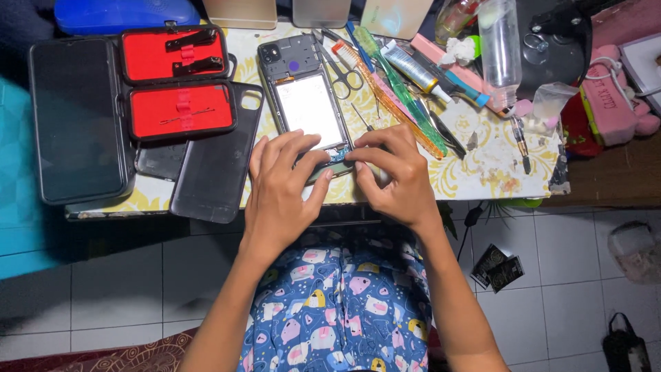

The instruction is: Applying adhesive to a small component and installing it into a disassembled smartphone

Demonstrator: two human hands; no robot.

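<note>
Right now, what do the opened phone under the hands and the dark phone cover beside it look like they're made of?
Opened phone: dark, matte inner frame, probably plastic, around a pale, smooth panel that reflects light, maybe metal or film; I can't tell which. Dark phone cover: dull, even charcoal surface with soft rounded corners, probably rubbery plastic or silicone.

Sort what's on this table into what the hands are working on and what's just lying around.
In use:
- opened phone, back cover off
- left hand at its lower end
- right hand pinching at its bottom edge

Lying about:
- scissors
- toothbrushes
- red-lined tool case, open
- dark phone cover
- clear bottle
- tweezers
</note>
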